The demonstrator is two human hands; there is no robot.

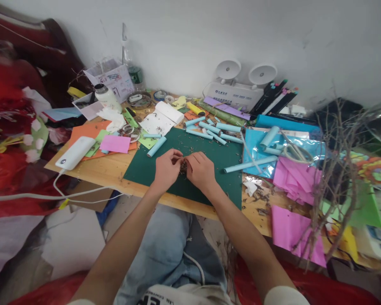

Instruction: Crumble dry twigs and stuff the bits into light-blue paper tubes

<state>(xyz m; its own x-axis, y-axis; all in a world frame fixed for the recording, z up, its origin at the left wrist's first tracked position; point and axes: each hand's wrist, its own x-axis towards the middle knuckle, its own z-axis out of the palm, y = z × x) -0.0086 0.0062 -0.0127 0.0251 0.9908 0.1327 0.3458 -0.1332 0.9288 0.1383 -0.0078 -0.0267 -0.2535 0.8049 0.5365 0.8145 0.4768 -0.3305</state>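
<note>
My left hand and my right hand meet over a dark green cutting mat on a wooden table. Both are closed in a pinch on a small dark brown bundle of twig or dried plant bits held between them. Brown crumbs lie scattered on the mat around the hands. Several rolled light-blue paper tubes lie at the far edge of the mat, one just left of my hands and a long thin one to the right.
Bare branches rise at the right over pink paper sheets. A white power bank with cable lies at the left by orange and pink paper. Scissors rest on blue foil. Markers, tape rolls and a white twin-lamp device line the wall.
</note>
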